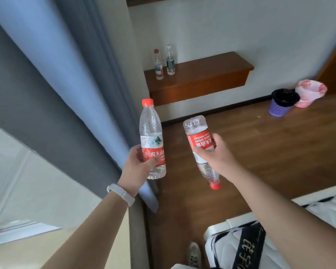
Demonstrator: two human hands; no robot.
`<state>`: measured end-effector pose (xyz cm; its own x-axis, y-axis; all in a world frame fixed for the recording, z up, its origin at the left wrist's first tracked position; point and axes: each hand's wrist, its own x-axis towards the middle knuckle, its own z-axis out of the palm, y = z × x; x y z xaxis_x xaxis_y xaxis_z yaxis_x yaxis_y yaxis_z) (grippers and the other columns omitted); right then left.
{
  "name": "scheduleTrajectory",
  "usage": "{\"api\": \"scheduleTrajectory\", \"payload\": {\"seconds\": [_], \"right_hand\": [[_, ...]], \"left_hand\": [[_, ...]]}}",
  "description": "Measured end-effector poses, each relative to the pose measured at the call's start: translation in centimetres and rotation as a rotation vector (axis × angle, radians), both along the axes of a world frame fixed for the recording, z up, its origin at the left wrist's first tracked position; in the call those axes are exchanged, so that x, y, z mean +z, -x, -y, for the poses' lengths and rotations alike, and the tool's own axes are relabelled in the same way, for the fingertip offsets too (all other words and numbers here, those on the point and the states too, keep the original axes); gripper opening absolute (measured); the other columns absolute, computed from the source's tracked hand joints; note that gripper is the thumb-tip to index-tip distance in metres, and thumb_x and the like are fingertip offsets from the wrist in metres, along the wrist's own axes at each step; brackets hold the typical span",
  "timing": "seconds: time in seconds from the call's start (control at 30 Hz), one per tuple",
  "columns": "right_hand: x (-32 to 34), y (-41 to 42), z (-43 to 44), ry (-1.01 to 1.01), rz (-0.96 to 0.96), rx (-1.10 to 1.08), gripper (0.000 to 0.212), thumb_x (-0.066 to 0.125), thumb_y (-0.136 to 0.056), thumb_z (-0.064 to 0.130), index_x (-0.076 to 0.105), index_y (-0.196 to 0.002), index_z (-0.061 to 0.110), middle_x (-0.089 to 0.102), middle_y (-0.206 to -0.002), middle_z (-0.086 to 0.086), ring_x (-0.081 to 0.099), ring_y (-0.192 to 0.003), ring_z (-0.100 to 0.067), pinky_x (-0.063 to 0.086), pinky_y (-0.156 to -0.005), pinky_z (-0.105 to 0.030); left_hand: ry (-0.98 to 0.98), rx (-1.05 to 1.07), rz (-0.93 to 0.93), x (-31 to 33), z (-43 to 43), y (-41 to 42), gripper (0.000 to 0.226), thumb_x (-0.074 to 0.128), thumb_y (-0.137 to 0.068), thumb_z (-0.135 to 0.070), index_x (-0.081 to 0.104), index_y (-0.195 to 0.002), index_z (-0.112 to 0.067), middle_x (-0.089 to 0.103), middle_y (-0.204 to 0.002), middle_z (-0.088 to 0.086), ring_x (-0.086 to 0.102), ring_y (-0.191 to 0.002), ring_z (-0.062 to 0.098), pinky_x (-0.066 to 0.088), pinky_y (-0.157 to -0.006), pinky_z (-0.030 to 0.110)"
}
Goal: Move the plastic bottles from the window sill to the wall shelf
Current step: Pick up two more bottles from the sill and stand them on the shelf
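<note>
My left hand (138, 167) grips an upright clear plastic bottle (151, 131) with a red cap and red label. My right hand (215, 154) grips a second red-label bottle (197, 133) upside down, its red cap pointing at the floor. Both are held in mid-air in front of me. Ahead, a brown wooden wall shelf (202, 74) carries two more bottles at its left end: a red-capped one (158, 65) and a white-capped one (170, 60). The pale window sill (37, 245) lies at the lower left.
A grey-blue curtain (70, 94) hangs on the left, close to the left bottle. A purple bin with a black bag (281, 105) and a pink-bagged bin (308, 94) stand on the wooden floor at the right. A bed corner (279, 230) lies at the lower right.
</note>
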<state>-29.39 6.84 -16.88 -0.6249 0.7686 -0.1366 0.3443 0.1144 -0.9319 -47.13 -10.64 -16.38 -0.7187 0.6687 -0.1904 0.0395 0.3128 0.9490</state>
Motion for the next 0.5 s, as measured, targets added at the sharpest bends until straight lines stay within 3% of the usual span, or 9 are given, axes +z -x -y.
{"api": "scheduleTrajectory", "payload": {"seconds": [0.07,0.23,0.33,0.5], "right_hand": [[-0.1,0.9,-2.9,-0.002,-0.009,0.010,0.051,0.077,-0.079,0.043,0.049,-0.119,0.028,0.064,-0.104,0.008,0.067,-0.089,-0.009,0.057,-0.077,-0.032],[0.2,2.5,-7.8,-0.010,-0.043,0.040,0.056,0.076,-0.076,0.052,0.047,-0.119,0.033,0.063,-0.106,0.010,0.067,-0.090,-0.010,0.057,-0.080,-0.037],[-0.4,2.2,-9.5,-0.016,-0.041,0.020,0.058,0.075,-0.072,0.059,0.047,-0.117,0.035,0.064,-0.104,0.011,0.067,-0.089,-0.009,0.058,-0.079,-0.037],[-1.1,2.0,-12.8,-0.040,0.024,-0.037,0.055,0.075,-0.074,0.052,0.050,-0.118,0.032,0.065,-0.102,0.009,0.067,-0.085,-0.007,0.057,-0.079,-0.036]], "left_hand": [[-0.004,0.022,-0.020,0.9,-2.5,0.7,0.070,0.084,-0.071,-0.033,0.051,-0.129,-0.016,0.070,-0.114,0.003,0.070,-0.099,0.020,0.058,-0.086,0.043],[-0.004,0.029,-0.116,1.9,-7.1,1.3,0.055,0.079,-0.081,-0.012,0.047,-0.125,-0.017,0.066,-0.111,-0.005,0.067,-0.094,0.006,0.055,-0.079,0.025],[0.020,0.008,-0.131,2.0,-10.2,2.0,0.057,0.079,-0.081,-0.018,0.046,-0.128,-0.019,0.065,-0.114,-0.005,0.067,-0.096,0.007,0.052,-0.074,0.020],[0.022,-0.062,-0.195,2.2,-15.6,3.1,0.062,0.080,-0.080,-0.024,0.043,-0.131,-0.021,0.063,-0.114,-0.011,0.065,-0.098,0.005,0.052,-0.075,0.018]]}}
